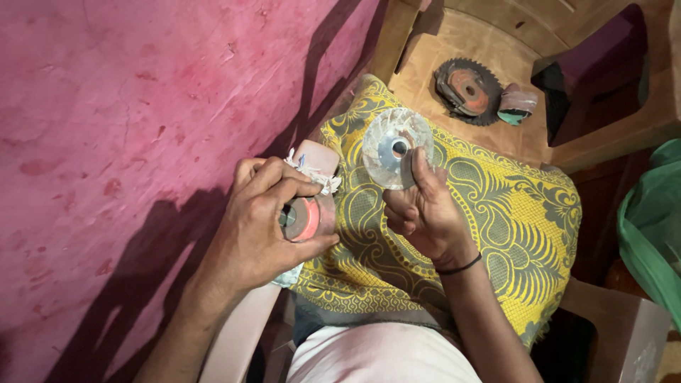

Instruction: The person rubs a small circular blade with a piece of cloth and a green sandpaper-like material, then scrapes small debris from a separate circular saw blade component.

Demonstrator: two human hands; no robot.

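Left hand (pixel 259 227) fingers (pixel 284 186) are curled shut around a small round part, a red disc (pixel 303 218) with a dark centre hub, face pointing toward the right hand. Right hand (pixel 425 213) pinches a clear, ribbed plastic disc (pixel 396 147) by its lower edge, thumb and forefinger closed on it, disc upright, centre hole facing the camera. The clear disc sits up and to the right of the red one, slightly apart, not touching; the two hole axes are not lined up. Both hover over a yellow patterned cloth (pixel 496 227) on the lap. Scrap of white rag (pixel 312 174) behind the left fingers. Further out: toothed saw blade (pixel 468 91), rusty and dark, on a brown plastic chair (pixel 440 50). Pink wall (pixel 128 106) left, green bag (pixel 656 220) right.
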